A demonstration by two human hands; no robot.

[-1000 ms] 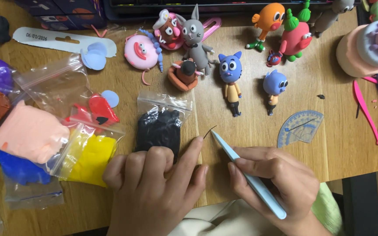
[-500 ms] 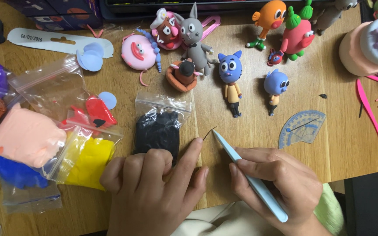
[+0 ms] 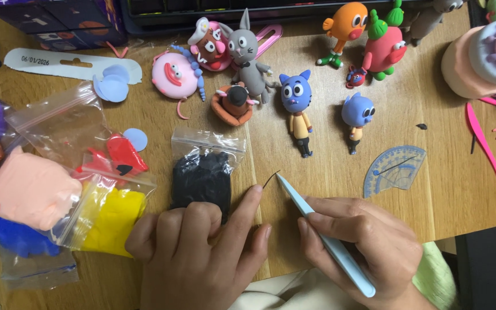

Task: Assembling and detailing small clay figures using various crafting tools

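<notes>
Both hands rest low on the wooden worktop (image 3: 431, 195), close together. The right hand (image 3: 368, 247) is closed around a pale blue pointed modelling tool (image 3: 322, 238), held like a pen, so that its tip comes just beside a thin black curved strand of clay (image 3: 270, 178) lying on the wood. The left hand (image 3: 202, 252) lies with bent fingers and holds nothing that I can see; its forefinger reaches forward to the lower end of the strand, probably to keep this small piece steady against the tool.

Just beside the left hand, partly under its knuckles, lies a clear zip bag of black clay (image 3: 203, 175), near enough for taking more material. Further left are more bags with peach clay (image 3: 30, 189), yellow clay (image 3: 113, 221) and red clay (image 3: 123, 155). Above the hands stand finished clay figures, among them a blue cat figure in a yellow shirt (image 3: 297, 109) and a grey rabbit figure (image 3: 247, 51), well apart from the work. A translucent blue protractor (image 3: 394, 169) lies to the right.
</notes>
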